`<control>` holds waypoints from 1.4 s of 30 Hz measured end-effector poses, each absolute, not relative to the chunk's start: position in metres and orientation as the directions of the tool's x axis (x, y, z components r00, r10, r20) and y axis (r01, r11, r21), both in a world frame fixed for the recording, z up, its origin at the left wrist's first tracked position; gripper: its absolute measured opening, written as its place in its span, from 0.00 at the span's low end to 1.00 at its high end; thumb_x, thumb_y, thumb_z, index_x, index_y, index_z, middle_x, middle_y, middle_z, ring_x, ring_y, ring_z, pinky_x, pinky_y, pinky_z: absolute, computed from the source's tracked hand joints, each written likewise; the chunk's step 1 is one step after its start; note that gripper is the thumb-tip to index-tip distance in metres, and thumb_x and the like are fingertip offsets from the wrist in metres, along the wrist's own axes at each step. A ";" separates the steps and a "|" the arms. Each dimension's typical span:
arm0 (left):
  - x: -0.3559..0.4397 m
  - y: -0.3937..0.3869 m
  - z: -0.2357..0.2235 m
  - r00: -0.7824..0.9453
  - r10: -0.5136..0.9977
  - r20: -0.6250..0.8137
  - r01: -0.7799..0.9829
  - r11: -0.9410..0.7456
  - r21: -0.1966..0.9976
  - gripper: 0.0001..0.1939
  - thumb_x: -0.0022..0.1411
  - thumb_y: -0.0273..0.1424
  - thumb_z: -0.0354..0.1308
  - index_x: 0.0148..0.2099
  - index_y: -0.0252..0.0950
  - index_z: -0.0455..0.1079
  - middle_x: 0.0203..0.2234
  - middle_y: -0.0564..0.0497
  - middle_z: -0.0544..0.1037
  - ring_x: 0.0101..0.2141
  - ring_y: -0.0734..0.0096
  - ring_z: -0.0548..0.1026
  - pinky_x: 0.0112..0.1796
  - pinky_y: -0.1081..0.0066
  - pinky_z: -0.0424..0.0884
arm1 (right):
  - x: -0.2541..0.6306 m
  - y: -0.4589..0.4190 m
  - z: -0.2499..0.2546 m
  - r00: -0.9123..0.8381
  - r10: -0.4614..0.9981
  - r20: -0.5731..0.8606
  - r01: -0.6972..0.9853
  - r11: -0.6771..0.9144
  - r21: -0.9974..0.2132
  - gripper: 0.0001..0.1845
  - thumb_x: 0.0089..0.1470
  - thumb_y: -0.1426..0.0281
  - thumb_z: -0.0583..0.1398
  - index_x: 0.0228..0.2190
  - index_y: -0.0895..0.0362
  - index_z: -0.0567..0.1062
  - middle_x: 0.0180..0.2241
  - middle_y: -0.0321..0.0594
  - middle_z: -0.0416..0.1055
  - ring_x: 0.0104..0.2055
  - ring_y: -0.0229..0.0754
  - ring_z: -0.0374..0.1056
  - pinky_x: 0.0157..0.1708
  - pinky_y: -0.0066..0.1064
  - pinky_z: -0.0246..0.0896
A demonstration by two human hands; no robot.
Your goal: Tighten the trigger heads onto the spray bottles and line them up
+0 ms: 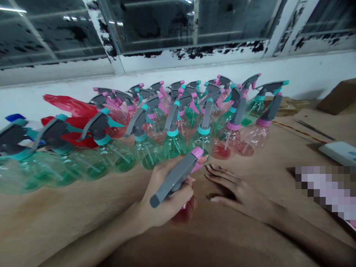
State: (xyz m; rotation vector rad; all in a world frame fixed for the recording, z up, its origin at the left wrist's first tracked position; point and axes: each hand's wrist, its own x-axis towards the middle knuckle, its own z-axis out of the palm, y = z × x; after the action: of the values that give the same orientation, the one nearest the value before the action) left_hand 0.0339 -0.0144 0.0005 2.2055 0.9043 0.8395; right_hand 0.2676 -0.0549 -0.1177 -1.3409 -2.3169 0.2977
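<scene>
My left hand is wrapped round the neck of a spray bottle with a grey head, pink nozzle and pink trigger. Below the fingers its pinkish-red base shows; the rest of the body is hidden by the hand. To the right, my right hand rests on the table with its fingers stretched out and holds nothing. Just beyond both hands stands a row of similar spray bottles, among them a green one with a teal collar and a pink one with a pink collar.
More spray bottles crowd the wooden table back to the white wall. A red plastic bag lies among those at left. On the right are a cardboard box, a white box, thin rods and a pixelated patch.
</scene>
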 end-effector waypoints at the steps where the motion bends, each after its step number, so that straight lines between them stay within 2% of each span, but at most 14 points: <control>1: 0.034 -0.014 0.000 0.567 0.757 0.325 0.377 -0.589 0.714 0.06 0.46 0.26 0.48 0.29 0.40 0.64 0.24 0.54 0.73 0.24 0.69 0.73 0.27 0.72 0.70 | 0.268 -0.055 -0.118 -0.435 0.860 0.268 0.766 0.509 -0.392 0.32 0.54 0.57 0.56 0.58 0.50 0.56 0.60 0.41 0.56 0.62 0.47 0.49 0.58 0.48 0.51; 12: 0.035 -0.013 0.001 0.589 0.727 0.353 0.356 -0.626 0.694 0.07 0.49 0.25 0.47 0.30 0.40 0.64 0.23 0.54 0.69 0.24 0.69 0.70 0.30 0.69 0.68 | 0.267 -0.055 -0.117 -0.436 0.867 0.242 0.791 0.497 -0.357 0.31 0.55 0.56 0.55 0.57 0.52 0.58 0.60 0.41 0.55 0.62 0.46 0.47 0.59 0.46 0.50; 27: 0.034 -0.014 0.000 0.586 0.730 0.352 0.357 -0.623 0.696 0.08 0.48 0.24 0.47 0.31 0.40 0.64 0.25 0.53 0.72 0.27 0.69 0.72 0.30 0.70 0.68 | 0.266 -0.056 -0.116 -0.431 0.861 0.271 0.775 0.507 -0.378 0.31 0.55 0.58 0.56 0.58 0.53 0.58 0.59 0.42 0.56 0.62 0.47 0.49 0.58 0.47 0.51; 42: 0.033 -0.013 -0.002 0.591 0.722 0.359 0.352 -0.632 0.691 0.08 0.49 0.24 0.47 0.31 0.40 0.64 0.25 0.54 0.71 0.26 0.70 0.72 0.28 0.71 0.69 | 0.268 -0.055 -0.119 -0.432 0.866 0.252 0.787 0.499 -0.363 0.32 0.55 0.56 0.55 0.58 0.53 0.57 0.60 0.41 0.55 0.62 0.45 0.48 0.59 0.46 0.49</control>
State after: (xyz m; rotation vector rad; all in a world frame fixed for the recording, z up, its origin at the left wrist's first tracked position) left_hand 0.0325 -0.0129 -0.0024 2.2546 0.8495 0.8581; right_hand 0.2677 -0.0548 -0.1187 -1.3696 -2.3432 0.2656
